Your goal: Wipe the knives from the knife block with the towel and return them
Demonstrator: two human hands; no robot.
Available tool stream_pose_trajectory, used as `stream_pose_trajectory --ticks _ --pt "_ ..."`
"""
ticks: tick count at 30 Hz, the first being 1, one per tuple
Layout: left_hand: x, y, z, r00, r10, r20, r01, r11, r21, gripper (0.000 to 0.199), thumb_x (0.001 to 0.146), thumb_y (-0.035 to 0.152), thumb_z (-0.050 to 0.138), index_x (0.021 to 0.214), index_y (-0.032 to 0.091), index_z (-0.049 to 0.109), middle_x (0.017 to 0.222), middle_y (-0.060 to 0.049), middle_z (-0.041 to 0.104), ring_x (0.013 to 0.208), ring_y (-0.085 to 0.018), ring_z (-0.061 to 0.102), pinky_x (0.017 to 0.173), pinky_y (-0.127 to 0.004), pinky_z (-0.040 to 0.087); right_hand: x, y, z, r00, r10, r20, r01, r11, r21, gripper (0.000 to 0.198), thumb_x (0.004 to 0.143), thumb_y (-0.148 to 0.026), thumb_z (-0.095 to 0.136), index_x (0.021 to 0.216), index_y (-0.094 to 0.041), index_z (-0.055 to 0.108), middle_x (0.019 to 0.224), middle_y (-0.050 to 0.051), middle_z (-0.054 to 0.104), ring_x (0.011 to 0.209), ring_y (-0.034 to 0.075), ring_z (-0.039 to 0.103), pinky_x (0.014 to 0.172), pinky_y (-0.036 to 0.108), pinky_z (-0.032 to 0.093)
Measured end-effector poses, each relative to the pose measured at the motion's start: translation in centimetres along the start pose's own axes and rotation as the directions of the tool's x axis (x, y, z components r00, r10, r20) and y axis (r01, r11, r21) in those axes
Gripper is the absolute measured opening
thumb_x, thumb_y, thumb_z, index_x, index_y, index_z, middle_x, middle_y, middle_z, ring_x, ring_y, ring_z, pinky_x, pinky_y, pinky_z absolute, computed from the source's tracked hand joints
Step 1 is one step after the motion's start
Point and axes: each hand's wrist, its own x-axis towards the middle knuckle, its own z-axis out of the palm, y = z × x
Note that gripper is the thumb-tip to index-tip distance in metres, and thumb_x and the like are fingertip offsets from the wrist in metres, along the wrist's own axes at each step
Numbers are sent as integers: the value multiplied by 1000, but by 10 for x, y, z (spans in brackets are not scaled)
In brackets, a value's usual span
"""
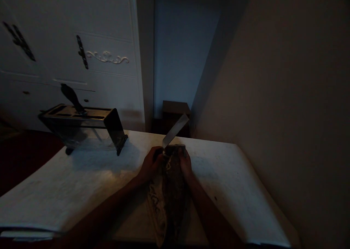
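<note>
A grey, square-tipped knife (175, 131) points away, long axis slanting rightward. Left hand (150, 165) grips it; right hand (186, 163) clasps patterned cloth (172, 194).

The view looks from the person's head, forward and down over the table (226, 172). The left hand (151, 165) and right hand (185, 164) lie near, below centre; the cabinet (112, 19) stands farther off at upper left, the wall (284, 84) along the right.
</note>
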Motion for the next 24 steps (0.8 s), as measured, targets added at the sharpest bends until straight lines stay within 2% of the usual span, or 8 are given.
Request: stream_pose_trajectory --ticks 3,7,10,14,19,24 --pt "-1 -1 3 999 16 45 -18 999 41 34 86 41 53 112 18 53 105 -9 63 98 -22 59 90 -38 47 -5 -3 2 1000 -9 -19 9 1000 -20 58 71 -71 58 102 -21 66 103 6 72 92 24 67 79 33 53" --pt "0 -5 6 995 67 75 -75 992 100 30 82 30 54 109 18 57 102 -8 64 95 -23 60 87 -39 48 -17 -9 8 987 0 161 -5 999 34 57 74 -69 57 105 -21 66 109 6 71 101 23 65 90 34 50" --pt "0 -10 9 989 129 74 -138 982 132 31 81 25 54 111 19 58 103 -8 64 96 -22 60 87 -38 48 -24 -11 14 973 11 229 -11 1000 -3 56 66 -61 71 106 -22 67 106 5 71 101 24 65 93 36 49" --pt "0 -17 12 975 204 92 -215 967 137 34 83 17 51 116 20 59 109 -10 62 102 -21 60 91 -37 48 -24 -7 19 979 -57 194 69 996 -56 46 60 -53 78 95 -24 69 97 4 73 94 23 66 90 37 50" --pt "0 -14 15 954 267 136 -291 935 203 37 82 10 48 115 20 60 114 -10 57 107 -22 56 95 -39 48 -18 1 14 994 0 108 5 999 -50 47 58 -51 80 90 -19 69 85 3 73 84 22 67 84 36 52" --pt "1 -8 13 907 353 230 -405 882 243 54 77 5 50 129 21 51 119 -12 52 113 -24 52 99 -43 46 -12 -2 8 999 -1 36 2 1000 -31 49 55 -56 80 84 -17 71 78 4 73 77 21 67 78 34 52"
